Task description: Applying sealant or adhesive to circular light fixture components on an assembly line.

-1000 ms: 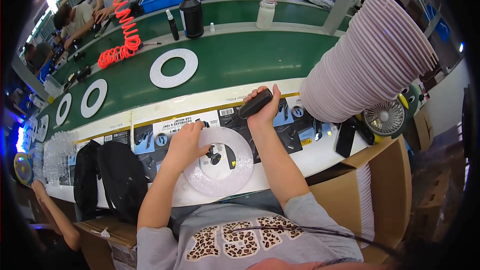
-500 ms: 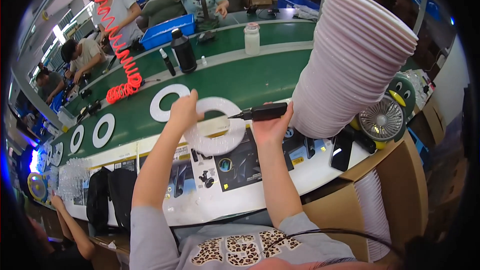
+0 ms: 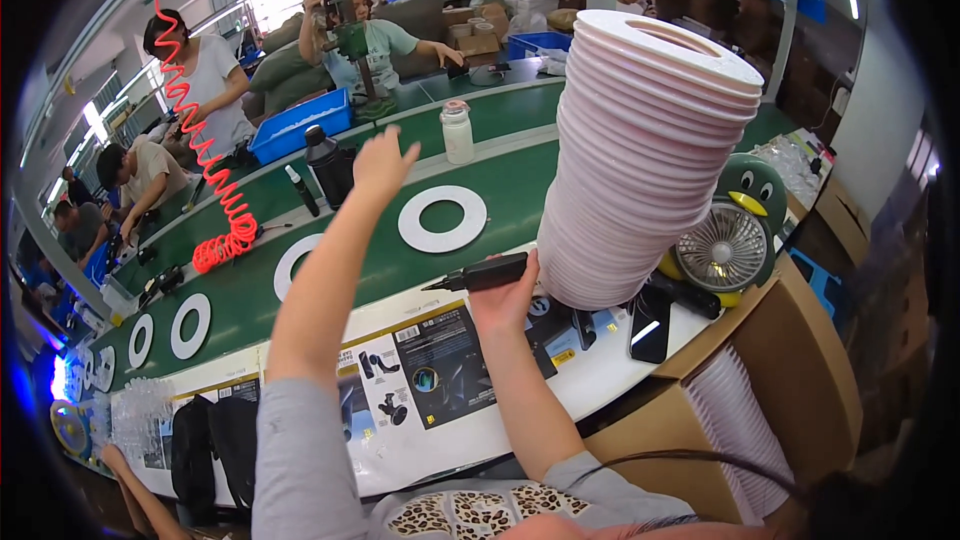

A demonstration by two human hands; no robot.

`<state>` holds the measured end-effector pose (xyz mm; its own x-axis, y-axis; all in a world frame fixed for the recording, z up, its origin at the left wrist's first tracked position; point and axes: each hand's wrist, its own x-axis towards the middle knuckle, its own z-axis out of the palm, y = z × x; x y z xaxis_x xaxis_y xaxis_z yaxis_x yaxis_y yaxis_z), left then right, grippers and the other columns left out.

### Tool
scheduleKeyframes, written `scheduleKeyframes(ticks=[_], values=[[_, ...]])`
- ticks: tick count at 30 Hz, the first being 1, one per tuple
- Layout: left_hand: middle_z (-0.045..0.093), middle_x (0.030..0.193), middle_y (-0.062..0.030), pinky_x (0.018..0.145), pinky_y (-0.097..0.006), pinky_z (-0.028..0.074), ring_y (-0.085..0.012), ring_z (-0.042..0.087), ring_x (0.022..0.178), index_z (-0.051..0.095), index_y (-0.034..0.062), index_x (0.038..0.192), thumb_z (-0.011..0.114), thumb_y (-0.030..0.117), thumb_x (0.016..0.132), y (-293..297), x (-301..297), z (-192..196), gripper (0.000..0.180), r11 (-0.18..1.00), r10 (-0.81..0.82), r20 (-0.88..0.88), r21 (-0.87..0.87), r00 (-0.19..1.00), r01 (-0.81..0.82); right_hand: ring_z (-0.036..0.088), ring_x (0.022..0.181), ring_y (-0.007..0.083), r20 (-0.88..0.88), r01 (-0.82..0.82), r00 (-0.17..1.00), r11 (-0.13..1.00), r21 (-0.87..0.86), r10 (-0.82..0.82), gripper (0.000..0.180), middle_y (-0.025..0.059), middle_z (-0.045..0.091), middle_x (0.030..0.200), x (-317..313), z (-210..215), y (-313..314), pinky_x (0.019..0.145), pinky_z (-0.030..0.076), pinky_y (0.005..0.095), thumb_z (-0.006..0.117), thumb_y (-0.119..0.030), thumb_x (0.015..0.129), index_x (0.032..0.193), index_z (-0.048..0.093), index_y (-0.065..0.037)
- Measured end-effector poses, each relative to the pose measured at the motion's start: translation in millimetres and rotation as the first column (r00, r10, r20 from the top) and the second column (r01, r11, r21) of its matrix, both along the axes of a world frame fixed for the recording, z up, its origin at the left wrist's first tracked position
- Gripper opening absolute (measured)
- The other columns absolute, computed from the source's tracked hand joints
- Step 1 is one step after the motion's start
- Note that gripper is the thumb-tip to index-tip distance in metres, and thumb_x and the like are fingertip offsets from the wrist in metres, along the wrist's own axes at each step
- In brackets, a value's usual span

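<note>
My left hand (image 3: 383,168) hangs raised over the green belt, fingers apart and holding nothing. A flat white ring (image 3: 443,243) lies on the belt to the right of it. Another white ring (image 3: 286,270) is half hidden behind my left forearm. In my right hand (image 3: 508,302) rests a black squeeze bottle (image 3: 490,273) with a thin pointed tip facing left. Just right of that hand rises a tall, leaning stack of white rings (image 3: 645,170).
The green belt (image 3: 520,185) carries more white rings (image 3: 190,326) at left. Beyond stand a black bottle (image 3: 328,162), a white jar (image 3: 457,132) and a blue bin (image 3: 300,127). A penguin-shaped fan (image 3: 735,240), phone (image 3: 650,328) and carton (image 3: 800,380) are at right. Co-workers sit across the belt.
My left hand has let go of the white ring, which now lies on the belt, and has lifted away. My right hand still holds the bottle. The view has shifted.
</note>
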<state>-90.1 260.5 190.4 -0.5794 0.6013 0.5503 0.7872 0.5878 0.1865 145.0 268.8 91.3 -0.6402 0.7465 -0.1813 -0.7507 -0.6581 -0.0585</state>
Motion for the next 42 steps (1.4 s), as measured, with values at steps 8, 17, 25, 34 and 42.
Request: scheduleKeyframes(ticks=[8, 17, 25, 34, 42], values=[[0.058, 0.121, -0.0176, 0.090, -0.033, 0.046, -0.0264, 0.057, 0.111, 0.051, 0.0038, 0.128, 0.073, 0.052, 0.072, 9.9, 161.0, 198.2, 0.077, 0.550, -0.788, -0.212, 0.181, 0.578, 0.815, 0.055, 0.090, 0.0189, -0.044, -0.061, 0.997, 0.998, -0.003, 0.060, 0.040, 0.0032, 0.056, 0.091, -1.0, -9.9, 5.5, 0.086, 0.045, 0.0409, 0.052, -0.051, 0.089, 0.103, 0.054, -0.014], [0.058, 0.119, -0.0216, 0.092, -0.035, 0.046, -0.0323, 0.058, 0.109, 0.052, -0.0026, 0.125, 0.081, 0.055, 0.055, 97.9, 248.4, 228.8, 0.095, 0.548, -0.832, -0.163, -0.386, 0.530, 0.742, 0.048, 0.119, 0.0275, -0.144, -0.225, 0.966, 0.973, -0.043, 0.217, 0.054, 0.0087, 0.050, 0.129, -16.1, -25.7, 5.3, 0.100, 0.038, 0.0493, 0.039, -0.054, 0.092, 0.128, 0.048, -0.014], [0.063, 0.108, -0.0193, 0.087, -0.035, 0.047, -0.0305, 0.061, 0.100, 0.060, -0.0032, 0.115, 0.082, 0.051, 0.053, 108.1, 264.0, 248.8, 0.085, 0.466, -0.794, 0.024, -0.619, 0.607, 0.633, 0.050, 0.117, 0.0274, -0.137, -0.235, 0.965, 0.968, -0.089, 0.222, 0.053, 0.0084, 0.051, 0.129, -13.8, -25.8, 8.1, 0.101, 0.039, 0.0479, 0.042, -0.051, 0.092, 0.128, 0.049, -0.013], [0.067, 0.092, -0.0169, 0.078, -0.036, 0.049, -0.0247, 0.064, 0.087, 0.065, 0.0004, 0.110, 0.083, 0.033, 0.061, 77.3, 257.9, 264.2, 0.061, 0.498, -0.795, 0.016, -0.554, 0.606, 0.667, 0.046, 0.122, 0.0288, -0.094, -0.215, 0.973, 0.975, -0.064, 0.209, 0.057, 0.0097, 0.048, 0.133, -15.7, -33.3, 13.0, 0.102, 0.036, 0.0515, 0.032, -0.055, 0.094, 0.132, 0.045, -0.015], [0.067, 0.089, -0.0122, 0.076, -0.034, 0.048, -0.0219, 0.062, 0.083, 0.064, 0.0016, 0.099, 0.081, 0.021, 0.063, -74.8, 183.0, 265.7, 0.044, 0.734, -0.659, -0.050, -0.264, 0.751, 0.626, 0.049, 0.118, 0.0280, -0.041, -0.205, 0.978, 0.976, -0.067, 0.203, 0.054, 0.0094, 0.051, 0.128, -12.8, -22.9, 9.2, 0.100, 0.037, 0.0520, 0.040, -0.054, 0.092, 0.127, 0.049, -0.015]])
